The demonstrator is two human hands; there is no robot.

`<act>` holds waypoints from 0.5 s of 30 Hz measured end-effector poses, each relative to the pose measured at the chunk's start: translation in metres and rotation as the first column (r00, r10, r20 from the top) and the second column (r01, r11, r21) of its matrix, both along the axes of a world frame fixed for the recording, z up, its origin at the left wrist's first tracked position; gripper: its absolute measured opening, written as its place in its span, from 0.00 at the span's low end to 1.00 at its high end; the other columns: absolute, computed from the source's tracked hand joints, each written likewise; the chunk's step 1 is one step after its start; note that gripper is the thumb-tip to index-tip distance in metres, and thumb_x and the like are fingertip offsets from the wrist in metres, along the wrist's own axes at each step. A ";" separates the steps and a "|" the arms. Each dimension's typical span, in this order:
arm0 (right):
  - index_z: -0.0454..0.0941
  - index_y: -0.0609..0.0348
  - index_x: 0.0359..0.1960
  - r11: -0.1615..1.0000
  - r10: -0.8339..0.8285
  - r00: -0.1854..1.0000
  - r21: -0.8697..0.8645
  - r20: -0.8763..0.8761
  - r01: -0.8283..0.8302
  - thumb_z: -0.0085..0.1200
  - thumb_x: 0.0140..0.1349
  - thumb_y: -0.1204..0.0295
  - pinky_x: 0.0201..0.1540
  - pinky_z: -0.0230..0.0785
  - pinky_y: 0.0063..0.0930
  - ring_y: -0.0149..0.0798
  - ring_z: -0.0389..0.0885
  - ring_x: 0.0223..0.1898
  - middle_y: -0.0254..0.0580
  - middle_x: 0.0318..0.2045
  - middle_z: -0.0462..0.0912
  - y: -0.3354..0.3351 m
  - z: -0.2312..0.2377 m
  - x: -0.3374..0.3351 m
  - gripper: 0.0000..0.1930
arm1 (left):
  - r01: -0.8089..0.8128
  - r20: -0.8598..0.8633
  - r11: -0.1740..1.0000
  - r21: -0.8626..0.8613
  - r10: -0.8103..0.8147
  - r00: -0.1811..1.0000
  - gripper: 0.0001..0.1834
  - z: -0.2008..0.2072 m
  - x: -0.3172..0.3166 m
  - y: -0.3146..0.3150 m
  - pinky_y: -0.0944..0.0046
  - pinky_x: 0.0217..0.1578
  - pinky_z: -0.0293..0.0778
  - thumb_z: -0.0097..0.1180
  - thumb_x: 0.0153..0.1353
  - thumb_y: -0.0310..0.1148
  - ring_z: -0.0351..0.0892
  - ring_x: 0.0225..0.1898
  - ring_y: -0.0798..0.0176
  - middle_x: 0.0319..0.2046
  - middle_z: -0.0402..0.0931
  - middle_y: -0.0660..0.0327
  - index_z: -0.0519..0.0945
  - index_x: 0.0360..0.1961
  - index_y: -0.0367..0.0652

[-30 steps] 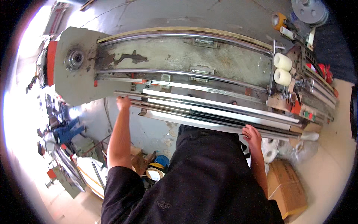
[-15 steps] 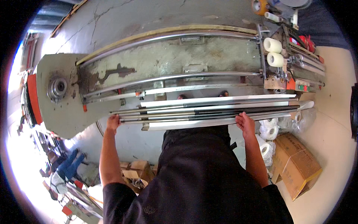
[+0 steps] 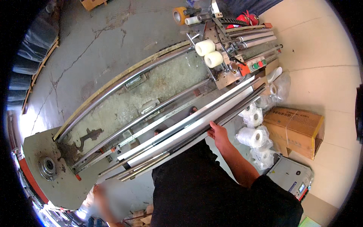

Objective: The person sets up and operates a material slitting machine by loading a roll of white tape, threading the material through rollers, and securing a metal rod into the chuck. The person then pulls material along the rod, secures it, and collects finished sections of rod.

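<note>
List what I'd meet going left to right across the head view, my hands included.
Round metal hub → left hand, blurred → orange roll → right hand → plastic-wrapped white roll → cardboard box.

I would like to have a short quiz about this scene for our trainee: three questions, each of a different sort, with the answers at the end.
1. True or false: the right hand is at the long rods.
2. Which colour are the two rollers on the machine? A) black B) cream C) blue
3. On which side of the right forearm does the cardboard box appear in the picture?

Key: 1. True. 2. B. 3. The right side.
</note>
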State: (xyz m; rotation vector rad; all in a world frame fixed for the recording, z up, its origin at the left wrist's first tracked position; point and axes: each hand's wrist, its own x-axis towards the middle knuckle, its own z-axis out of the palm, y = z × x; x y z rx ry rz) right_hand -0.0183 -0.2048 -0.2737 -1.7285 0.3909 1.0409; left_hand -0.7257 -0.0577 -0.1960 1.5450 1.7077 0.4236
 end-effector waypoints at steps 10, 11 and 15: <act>0.83 0.54 0.41 0.948 -0.024 0.996 0.318 0.080 -0.003 0.69 0.70 0.58 0.40 0.78 0.26 0.29 0.82 0.32 0.30 0.35 0.84 0.048 0.126 0.120 0.14 | 0.530 -0.452 0.781 -0.331 -0.624 0.637 0.22 0.107 0.197 0.052 0.47 0.37 0.78 0.79 0.48 0.45 0.82 0.33 0.41 0.31 0.84 0.50 0.81 0.30 0.40; 0.83 0.54 0.41 0.941 -0.045 0.996 0.339 0.081 0.015 0.69 0.70 0.58 0.40 0.78 0.26 0.28 0.82 0.32 0.30 0.34 0.84 0.056 0.135 0.142 0.13 | 0.615 -0.458 0.753 -0.235 -0.644 0.613 0.20 0.106 0.256 0.056 0.47 0.36 0.77 0.78 0.49 0.43 0.82 0.32 0.40 0.30 0.84 0.51 0.81 0.31 0.41; 0.85 0.53 0.46 0.888 -0.015 0.995 0.459 0.095 -0.030 0.69 0.71 0.59 0.40 0.76 0.25 0.27 0.83 0.33 0.28 0.36 0.84 0.094 0.142 0.248 0.12 | 0.677 -0.383 0.736 -0.004 -0.627 0.679 0.16 0.108 0.416 0.072 0.46 0.33 0.76 0.75 0.54 0.39 0.83 0.29 0.41 0.27 0.84 0.51 0.82 0.36 0.42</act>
